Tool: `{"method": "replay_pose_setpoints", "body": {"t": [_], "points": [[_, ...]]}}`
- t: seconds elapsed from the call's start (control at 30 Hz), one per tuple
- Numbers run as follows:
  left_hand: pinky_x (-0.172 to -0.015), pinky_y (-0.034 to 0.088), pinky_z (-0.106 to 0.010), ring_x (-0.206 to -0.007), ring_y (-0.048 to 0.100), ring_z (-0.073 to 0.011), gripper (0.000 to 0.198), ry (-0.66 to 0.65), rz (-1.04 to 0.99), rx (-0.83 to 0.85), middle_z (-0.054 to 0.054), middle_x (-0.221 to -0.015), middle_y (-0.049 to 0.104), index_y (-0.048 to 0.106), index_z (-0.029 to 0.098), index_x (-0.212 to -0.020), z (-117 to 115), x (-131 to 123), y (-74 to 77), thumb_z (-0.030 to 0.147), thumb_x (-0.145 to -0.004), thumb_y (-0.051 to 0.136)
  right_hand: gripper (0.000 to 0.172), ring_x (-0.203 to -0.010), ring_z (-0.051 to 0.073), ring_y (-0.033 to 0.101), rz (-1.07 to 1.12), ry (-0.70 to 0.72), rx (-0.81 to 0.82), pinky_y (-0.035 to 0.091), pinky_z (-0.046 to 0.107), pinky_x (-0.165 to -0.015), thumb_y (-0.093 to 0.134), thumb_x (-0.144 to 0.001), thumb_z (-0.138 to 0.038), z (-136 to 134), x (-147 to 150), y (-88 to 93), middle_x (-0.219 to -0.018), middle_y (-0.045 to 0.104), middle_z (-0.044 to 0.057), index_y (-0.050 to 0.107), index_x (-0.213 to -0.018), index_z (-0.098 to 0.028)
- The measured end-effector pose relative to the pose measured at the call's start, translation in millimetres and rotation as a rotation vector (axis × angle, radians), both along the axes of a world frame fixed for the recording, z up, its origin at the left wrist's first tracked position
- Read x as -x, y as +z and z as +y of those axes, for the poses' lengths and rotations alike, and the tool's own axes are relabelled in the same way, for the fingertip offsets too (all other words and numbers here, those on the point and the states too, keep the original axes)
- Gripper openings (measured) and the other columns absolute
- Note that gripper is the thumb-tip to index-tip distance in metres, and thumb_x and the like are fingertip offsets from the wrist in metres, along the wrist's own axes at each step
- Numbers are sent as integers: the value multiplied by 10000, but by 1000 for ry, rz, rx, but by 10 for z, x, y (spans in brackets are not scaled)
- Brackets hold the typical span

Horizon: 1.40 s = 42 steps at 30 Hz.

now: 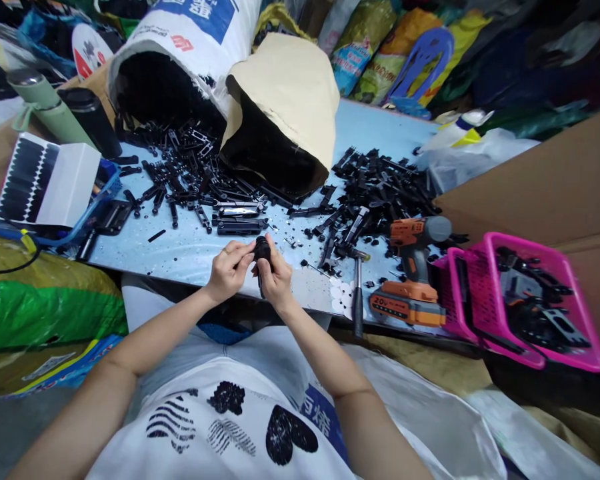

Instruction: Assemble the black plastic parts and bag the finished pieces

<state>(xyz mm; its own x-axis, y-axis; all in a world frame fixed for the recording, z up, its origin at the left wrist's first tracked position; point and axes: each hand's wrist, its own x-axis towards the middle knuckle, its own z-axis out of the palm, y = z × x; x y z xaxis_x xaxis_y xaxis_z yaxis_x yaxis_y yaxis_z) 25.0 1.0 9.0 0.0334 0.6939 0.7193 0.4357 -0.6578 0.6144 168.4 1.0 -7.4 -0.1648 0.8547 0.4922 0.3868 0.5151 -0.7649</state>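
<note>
Bench [190,253] is surfaced in light blue. Two open sacks, a white sack [190,40] and a tan sack [290,87], are laid on their sides at the far edge, with loose black parts [380,180] spilled toward the middle. A pink basket [500,237] with parts inside is set at the right edge. A cordless drill [413,267] is stood near the near right corner, a hammer [357,293] just beside it. Left hand [227,270] and right hand [277,277] are closed together on a black part [263,250], held over the near edge, mid-bench. Its long axis is run roughly away from the body, rounded end toward the far edge. It is judged light, stiff and not fragile, best pinched at the lower shank, which is mostly hidden by fingers.
</note>
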Motion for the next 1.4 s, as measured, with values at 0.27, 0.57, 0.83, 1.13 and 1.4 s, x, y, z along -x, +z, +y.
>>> {"method": "replay_pose_setpoints", "body": {"t": [0.27, 0.57, 0.83, 1.13, 1.4], "points": [[-490, 376, -215, -466, 456, -83, 536, -324, -209, 620, 22, -510, 475, 489, 161, -613, -54, 103, -109, 565, -919, 315, 531, -739, 153, 578, -377, 219, -214, 484, 244, -619, 431, -939, -399, 108, -213, 280, -892, 599, 69, 354, -1427, -206], [-387, 301, -222, -353, 392, -71, 591, -235, -459, 742, 35, -373, 418, 444, 169, -499, -199, 48, 62, 613, -882, 370, 560, -788, 172, 568, -136, 230, -256, 498, 286, -686, 405, -946, -404, -47, 39, 271, -923, 593, 91, 303, -1450, -184], [-402, 285, -232, -374, 383, -71, 584, -314, -376, 728, 29, -397, 414, 438, 167, -516, -267, 44, 200, 593, -903, 337, 574, -746, 174, 547, -114, 153, -300, 494, 294, -644, 393, -945, -412, -188, -60, 237, -886, 568, 91, 286, -1459, -182], [-475, 302, -235, -460, 384, -83, 527, -386, 48, 604, 28, -481, 403, 414, 168, -541, -156, 125, 193, 471, -953, 288, 610, -732, 168, 559, -294, 274, -327, 495, 266, -616, 457, -925, -394, -142, -449, 175, -880, 556, 79, 253, -1470, -214], [-753, 485, -291, -870, 593, -172, 384, -60, 219, 183, -107, -978, 634, 544, 151, -1226, -117, 66, 139, 354, -961, 354, 543, -815, 171, 600, -354, 218, -42, 509, 284, -729, 433, -935, -412, -30, -386, 467, -939, 611, 69, 330, -1438, -233]]}}
